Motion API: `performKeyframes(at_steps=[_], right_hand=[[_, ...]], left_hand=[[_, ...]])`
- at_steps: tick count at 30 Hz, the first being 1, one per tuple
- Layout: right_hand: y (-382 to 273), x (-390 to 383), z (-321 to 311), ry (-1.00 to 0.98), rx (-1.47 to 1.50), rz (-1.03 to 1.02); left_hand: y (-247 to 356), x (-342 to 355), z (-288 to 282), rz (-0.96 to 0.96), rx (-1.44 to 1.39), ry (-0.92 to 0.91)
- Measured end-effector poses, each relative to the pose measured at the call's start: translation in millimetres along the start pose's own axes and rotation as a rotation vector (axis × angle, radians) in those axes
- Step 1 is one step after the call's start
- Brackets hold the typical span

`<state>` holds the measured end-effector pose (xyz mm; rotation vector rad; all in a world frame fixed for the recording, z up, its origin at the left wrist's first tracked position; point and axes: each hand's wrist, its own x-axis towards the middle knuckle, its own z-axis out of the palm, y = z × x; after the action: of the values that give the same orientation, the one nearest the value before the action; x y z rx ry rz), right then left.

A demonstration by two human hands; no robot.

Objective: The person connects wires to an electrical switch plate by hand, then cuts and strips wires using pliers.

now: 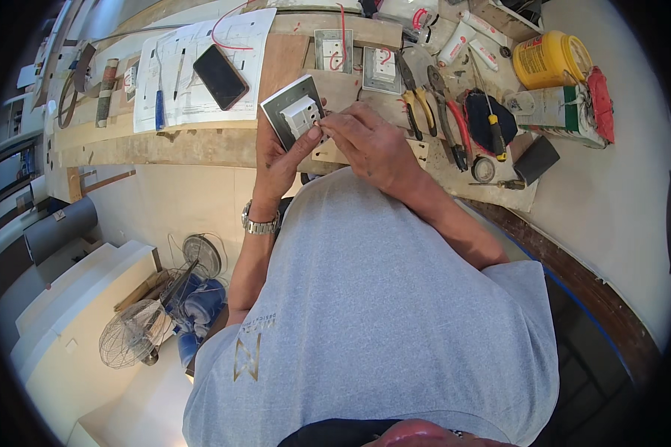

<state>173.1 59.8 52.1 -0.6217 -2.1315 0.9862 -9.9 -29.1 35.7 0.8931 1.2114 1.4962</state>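
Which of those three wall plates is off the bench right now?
The wall plate held in the left hand; the other two plates lie farther back on the bench.

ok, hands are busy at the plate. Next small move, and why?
Probably ease the right hand back slightly to expose the contact spot: its fingertips are at the white rectangular plastic block, so whether they pinch anything is unclear. The left hand already supports the square grey plate with a white rim, so the right seems free to move.
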Motion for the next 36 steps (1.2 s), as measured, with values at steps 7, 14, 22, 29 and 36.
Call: performKeyframes(at_steps=[7,14,22,29,36], right_hand=[[2.0,-0.3,1.1,-0.02,0.041,0.019],[-0.1,-0.8,3.2,0.002,0.07,0.012],[-0.6,1.7,2.7,0.0,0.088,-0.002],[-1.6,1.0,4.5,-0.025,0.1,0.02],[2.5,1.3,7.5,-0.032,0.127,0.015]], left_hand=[[-3.2,-0.4,2.5,-0.017,-0.09,0.042],[-0.1,-2.7,8.0,-0.09,-0.143,0.114],[4.1,-2.0,13.0,-0.183,-0.334,0.17],[-4.7,-4.8,8.9,-0.164,-0.313,0.191],[-10.1,-5.2,9.9,-0.166,-0.341,0.24]])
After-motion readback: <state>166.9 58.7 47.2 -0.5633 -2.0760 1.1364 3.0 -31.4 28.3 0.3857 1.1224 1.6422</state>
